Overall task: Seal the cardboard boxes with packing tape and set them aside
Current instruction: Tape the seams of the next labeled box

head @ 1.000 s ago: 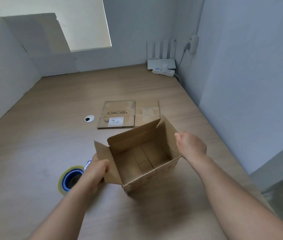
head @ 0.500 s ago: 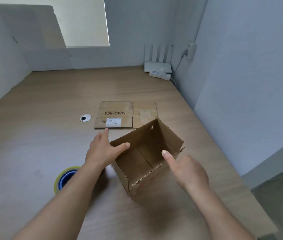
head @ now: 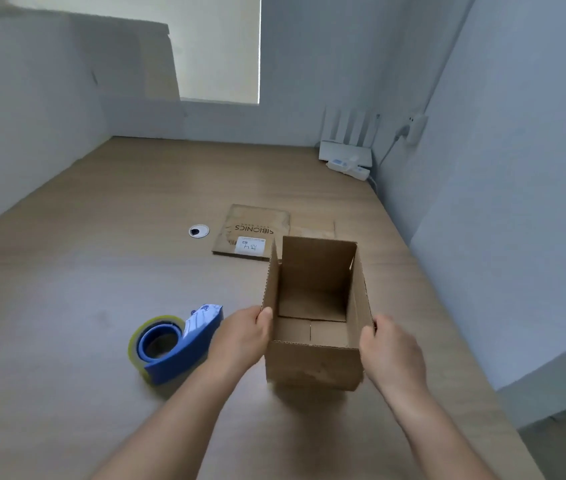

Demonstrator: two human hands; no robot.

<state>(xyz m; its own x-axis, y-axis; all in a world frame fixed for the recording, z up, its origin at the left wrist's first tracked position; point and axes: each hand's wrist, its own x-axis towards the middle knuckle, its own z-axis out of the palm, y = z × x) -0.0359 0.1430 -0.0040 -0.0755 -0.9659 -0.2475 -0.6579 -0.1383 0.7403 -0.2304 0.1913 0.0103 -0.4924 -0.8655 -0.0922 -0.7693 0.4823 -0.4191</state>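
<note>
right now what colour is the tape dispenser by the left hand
Blue, holding a yellowish roll; head view: tape dispenser.

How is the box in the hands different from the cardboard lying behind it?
The held box stands opened up, hollow inside; the flat cardboard lies folded flat on the table. The held box is plain; the flat cardboard carries printed letters and a white label. Both are brown cardboard.

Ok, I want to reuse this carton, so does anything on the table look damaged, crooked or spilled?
Nothing looks spilled or torn. The open box, gripped at its sides by the left hand and right hand, shows only faint dark smudges on its near wall. The tape dispenser lies beside it.
</note>
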